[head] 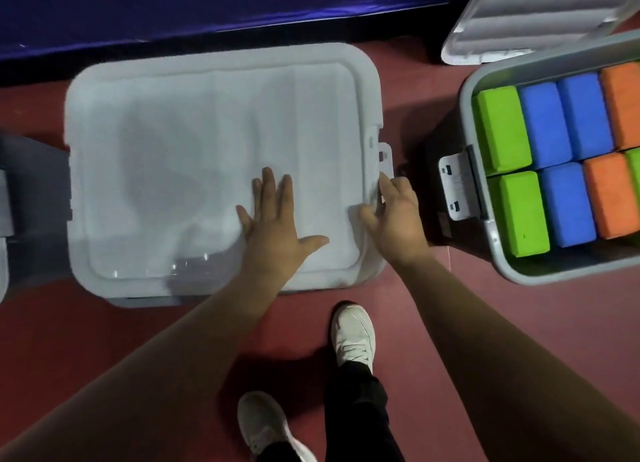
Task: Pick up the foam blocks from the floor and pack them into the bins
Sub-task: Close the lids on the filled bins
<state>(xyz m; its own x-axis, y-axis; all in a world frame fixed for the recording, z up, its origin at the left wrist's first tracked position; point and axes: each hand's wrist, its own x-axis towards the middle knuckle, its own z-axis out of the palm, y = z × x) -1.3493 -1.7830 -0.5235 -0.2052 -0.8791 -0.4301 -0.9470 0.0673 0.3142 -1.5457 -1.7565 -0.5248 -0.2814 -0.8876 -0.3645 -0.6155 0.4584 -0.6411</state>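
A grey bin with its pale lid [194, 143] on stands on the floor in front of me. My left hand [273, 219] lies flat on the lid with fingers spread and straight. My right hand [394, 212] is at the lid's right edge, fingers curled round the rim just below the latch tab [385, 157]. At the right stands an open grey bin [485, 240] packed with green blocks [504, 129], blue blocks [564, 115] and orange blocks [609, 195]. What the lidded bin holds is hidden.
A second lid [526, 21] leans behind the open bin at the top right. A dark blue mat [207, 8] runs along the back. Part of a dark bin [20, 184] shows at the left edge. My white shoes [353, 337] stand on the red floor.
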